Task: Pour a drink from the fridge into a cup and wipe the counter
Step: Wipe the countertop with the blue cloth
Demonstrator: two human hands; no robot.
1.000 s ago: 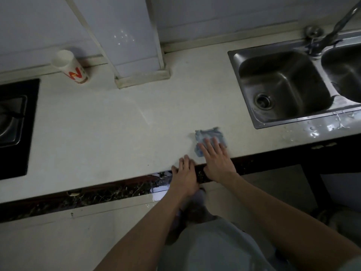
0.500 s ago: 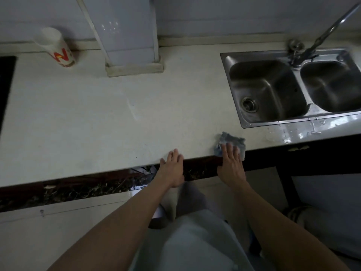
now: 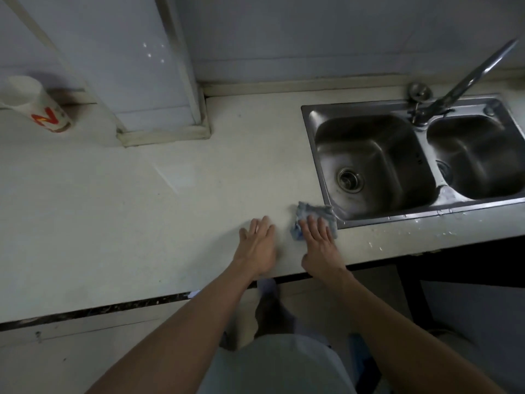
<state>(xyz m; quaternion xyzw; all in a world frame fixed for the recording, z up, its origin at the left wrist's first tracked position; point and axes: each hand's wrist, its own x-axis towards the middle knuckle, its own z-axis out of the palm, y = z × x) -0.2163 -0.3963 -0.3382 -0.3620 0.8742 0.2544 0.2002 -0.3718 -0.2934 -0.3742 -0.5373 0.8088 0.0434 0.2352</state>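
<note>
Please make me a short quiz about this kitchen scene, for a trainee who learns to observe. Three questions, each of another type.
1. True or false: the right hand presses the blue cloth flat on the counter.
2. Where is the cup? A) in a basin B) at the far left of the counter C) under the tap
3. Fill in: drops of water lie on the counter in front of the ____.

Key: 1 true; 2 B; 3 sink.
</note>
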